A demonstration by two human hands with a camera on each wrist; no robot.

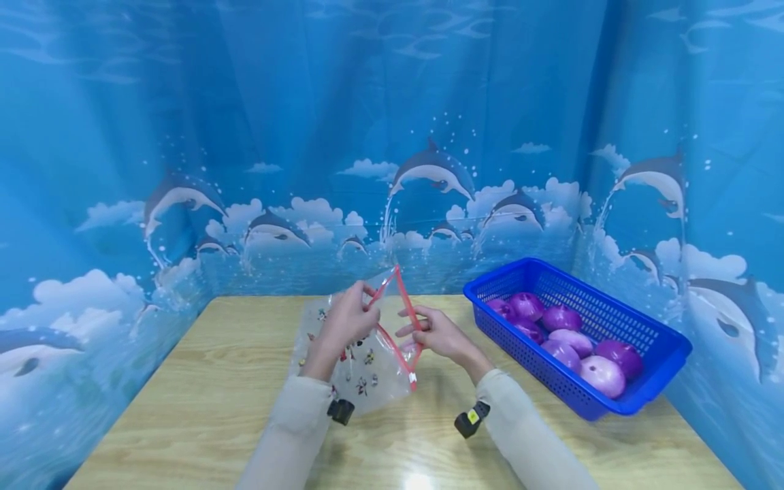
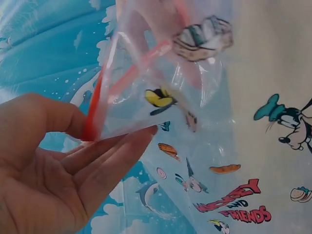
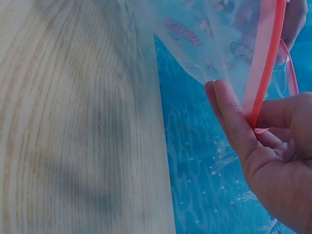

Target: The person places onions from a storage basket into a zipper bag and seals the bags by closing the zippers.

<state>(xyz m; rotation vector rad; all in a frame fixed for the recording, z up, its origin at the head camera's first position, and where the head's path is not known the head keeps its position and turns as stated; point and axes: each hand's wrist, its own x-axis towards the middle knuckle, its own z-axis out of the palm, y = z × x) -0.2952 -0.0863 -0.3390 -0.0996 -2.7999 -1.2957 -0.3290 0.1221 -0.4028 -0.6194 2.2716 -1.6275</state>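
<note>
A clear zip bag (image 1: 367,391) with cartoon prints and a red zip strip (image 1: 405,299) stands partly lifted over the table, its mouth spread apart. My left hand (image 1: 346,320) pinches one red edge of the mouth between thumb and fingers, as the left wrist view shows closely. On the opposite edge, my right hand (image 1: 446,335) pinches the red strip, thumb on one side and fingers behind the film. A white slider (image 1: 412,378) sits at the strip's near end. Printed figures and the words "Mickey and Friends" (image 2: 234,209) show on the film.
A blue perforated basket (image 1: 661,357) stands at the right of the wooden table (image 1: 196,401), holding several purple onions (image 1: 561,318). A blue curtain with dolphins (image 1: 431,167) hangs behind the table and on both sides.
</note>
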